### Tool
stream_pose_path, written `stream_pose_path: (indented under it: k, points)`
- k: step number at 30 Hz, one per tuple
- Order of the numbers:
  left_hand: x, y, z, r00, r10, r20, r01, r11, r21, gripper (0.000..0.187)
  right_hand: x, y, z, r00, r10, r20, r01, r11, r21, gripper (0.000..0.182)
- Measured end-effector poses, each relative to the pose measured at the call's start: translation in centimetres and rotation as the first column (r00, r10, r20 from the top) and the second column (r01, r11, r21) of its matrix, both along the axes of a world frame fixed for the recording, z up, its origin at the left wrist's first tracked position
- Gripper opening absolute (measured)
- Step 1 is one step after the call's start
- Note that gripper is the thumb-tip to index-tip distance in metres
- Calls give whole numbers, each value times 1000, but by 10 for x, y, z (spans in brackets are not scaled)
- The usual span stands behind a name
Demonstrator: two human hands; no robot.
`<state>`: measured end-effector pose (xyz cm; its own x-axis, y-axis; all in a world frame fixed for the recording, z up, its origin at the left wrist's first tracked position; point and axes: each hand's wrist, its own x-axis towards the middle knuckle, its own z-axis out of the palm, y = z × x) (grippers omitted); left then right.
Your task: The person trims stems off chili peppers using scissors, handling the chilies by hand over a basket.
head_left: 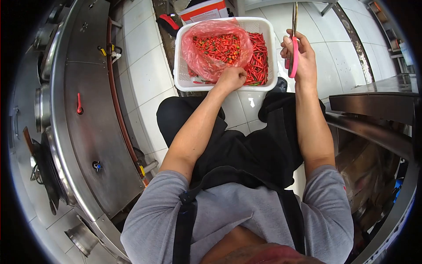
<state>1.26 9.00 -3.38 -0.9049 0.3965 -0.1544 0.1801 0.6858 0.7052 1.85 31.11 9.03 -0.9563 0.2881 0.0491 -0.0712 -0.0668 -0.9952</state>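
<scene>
My right hand (pixel 300 56) is closed around the pink handles of a pair of scissors (pixel 293 57), held up to the right of the basket with the blades pointing away from me. My left hand (pixel 233 79) has its fingers curled together over the near side of a white plastic basket (pixel 178 66); what they hold, if anything, is hidden. Long red chilies (pixel 258 57) lie in the basket's right part. Beside them sits an open pink plastic bag (pixel 193 59) containing small cut chili pieces (pixel 220 48), mostly red with some green.
A steel stove counter (pixel 94 132) with a red lever runs along my left. Behind the basket stands an orange and white box (pixel 203 12). To my right is a steel table (pixel 373 103) with a lower rail. White floor tiles (pixel 140 75) lie around me.
</scene>
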Motion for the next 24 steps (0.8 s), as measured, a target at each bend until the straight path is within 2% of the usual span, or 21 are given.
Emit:
stream_pose_path:
  k: [1, 2, 3, 5, 7, 13, 14, 16, 20, 23, 24]
  points:
    - [-1, 7, -2, 999, -48, 3, 48, 994, -96, 19, 3, -2, 5, 1000, -21, 18, 23, 993, -112, 44]
    - [-1, 15, -6, 999, -51, 8, 51, 994, -100, 19, 7, -4, 8, 999, -39, 37, 47, 974, -223, 43]
    - [-5, 22, -11, 996, -66, 53, 74, 985, -157, 22, 8, -7, 10, 998, -66, 21, 69, 966, -251, 42]
    - [-11, 34, -19, 991, -92, 97, 111, 972, -208, 26, 8, -2, 7, 999, -43, 26, 48, 966, -252, 42]
    - [-16, 43, -19, 969, -109, 223, 187, 912, -366, 30, 11, -1, 10, 1000, -5, 21, 11, 962, -272, 45]
    - [-25, 49, -17, 957, -149, 247, 255, 839, -481, 27, 9, -9, 2, 994, 73, -85, -87, 981, -175, 52]
    - [-26, 48, -18, 958, -151, 245, 255, 839, -481, 27, 8, -13, 0, 994, 71, -87, -86, 981, -173, 52]
    - [-26, 42, -25, 959, -197, 204, 264, 881, -393, 22, 5, -20, -2, 999, 24, 22, -20, 988, -153, 42]
    - [-24, 30, -29, 958, -258, 123, 283, 915, -288, 17, 9, -21, 1, 986, 95, 137, -81, 991, -106, 37]
    - [-25, 25, -26, 972, -202, 117, 222, 955, -195, 17, 9, -26, -5, 987, 111, 115, -105, 993, -56, 37]
    - [-25, 24, -23, 978, -136, 159, 155, 981, -116, 17, 9, -28, -6, 987, 114, 110, -108, 993, -52, 37]
